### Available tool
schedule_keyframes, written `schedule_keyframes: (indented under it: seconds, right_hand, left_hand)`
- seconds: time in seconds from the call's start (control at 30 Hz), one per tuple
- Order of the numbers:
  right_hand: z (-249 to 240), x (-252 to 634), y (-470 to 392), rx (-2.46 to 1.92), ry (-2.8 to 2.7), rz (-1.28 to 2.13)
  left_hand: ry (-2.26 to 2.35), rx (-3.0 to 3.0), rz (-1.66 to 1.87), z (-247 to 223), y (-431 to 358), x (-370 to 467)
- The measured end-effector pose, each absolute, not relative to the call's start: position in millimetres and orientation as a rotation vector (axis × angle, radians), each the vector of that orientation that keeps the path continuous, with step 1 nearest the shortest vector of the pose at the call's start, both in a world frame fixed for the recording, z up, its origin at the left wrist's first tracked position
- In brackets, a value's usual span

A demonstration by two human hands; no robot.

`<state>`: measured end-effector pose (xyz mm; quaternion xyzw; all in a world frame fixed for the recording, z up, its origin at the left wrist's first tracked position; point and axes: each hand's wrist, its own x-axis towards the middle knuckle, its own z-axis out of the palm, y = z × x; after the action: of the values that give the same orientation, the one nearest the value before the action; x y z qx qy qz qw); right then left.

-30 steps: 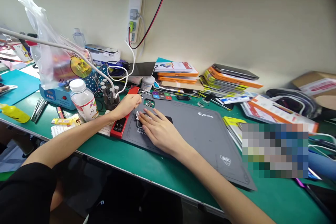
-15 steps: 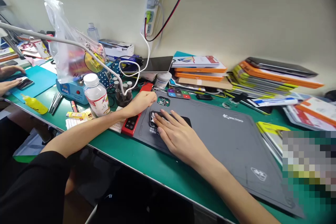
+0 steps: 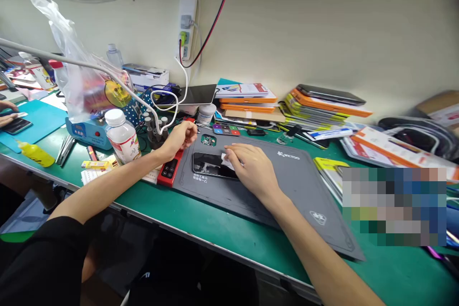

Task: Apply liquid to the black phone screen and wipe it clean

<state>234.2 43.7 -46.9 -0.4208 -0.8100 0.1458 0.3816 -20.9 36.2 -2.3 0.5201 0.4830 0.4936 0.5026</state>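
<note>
Black phone (image 3: 210, 164) lies partly under the right fingers (image 3: 238, 149), bunched together, pinning white tissue (image 3: 226, 160).

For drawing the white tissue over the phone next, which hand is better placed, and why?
Right, I would judge. The right hand has the white tissue at its fingers, over one end of the phone. The left hand is curled by the red strip, off the phone.

Phone (image 3: 210, 164) on mat (image 3: 287, 191), bottle (image 3: 124, 139) left of mat.
</note>
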Motion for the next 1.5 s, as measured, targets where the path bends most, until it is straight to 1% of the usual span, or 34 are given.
schedule_keyframes:
  seconds: [0.13, 0.2, 0.27, 0.3, 0.37, 0.43, 0.5, 0.6, 0.77, 0.9, 1.03, 1.23, 1.5]
  right_hand:
    - [-39.3, 253.3, 67.2, -1.087, -1.926, 0.525]
    - [-35.2, 272.3, 82.9, -1.036, -1.848, 0.674]
    - [-34.7, 293.8, 97.6, -0.931, -1.657, 0.985]
    - [-36.4, 303.9, 103.9, -0.913, -1.556, 1.089]
    - [-42.7, 319.8, 114.3, -0.920, -1.338, 1.233]
    - [-50.5, 328.3, 120.8, -0.929, -1.175, 1.291]
    - [-56.2, 330.1, 123.3, -0.924, -1.130, 1.280]
    - [-59.5, 322.6, 119.8, -0.984, -1.221, 1.207]
    - [-62.6, 291.7, 98.7, -1.174, -1.589, 0.877]
    - [-64.4, 270.0, 79.8, -1.083, -1.935, 0.797]
    - [-68.2, 263.9, 77.8, -1.030, -2.292, 0.576]
    - [-70.0, 272.5, 88.8, -1.044, -2.255, 0.537]
    - [-64.6, 268.6, 81.8, -1.033, -2.225, 0.563]
  left_hand:
    - [0.875, 0.984, 1.320, 2.7, 34.2, -22.0]
    - [0.726, 0.820, 1.342, 3.6, 33.5, -23.1]
    - [0.703, 0.748, 1.337, 3.7, 33.6, -24.5]
    - [0.720, 0.735, 1.329, 3.7, 33.9, -25.3]
    - [0.766, 0.736, 1.301, 4.1, 35.0, -26.8]
    - [0.780, 0.762, 1.285, 5.2, 36.1, -27.9]
    - [0.773, 0.797, 1.280, 6.5, 37.0, -27.4]
    - [0.794, 0.817, 1.251, 7.2, 38.1, -24.6]
    - [0.801, 0.881, 1.195, 2.3, 38.6, -22.0]
    - [0.773, 0.921, 1.134, -0.5, 36.1, -22.3]
    - [0.739, 0.918, 1.067, -0.1, 34.8, -23.0]
    - [0.708, 0.898, 1.027, 1.5, 37.8, -23.3]
    - [0.750, 0.906, 1.018, 2.8, 37.9, -21.4]
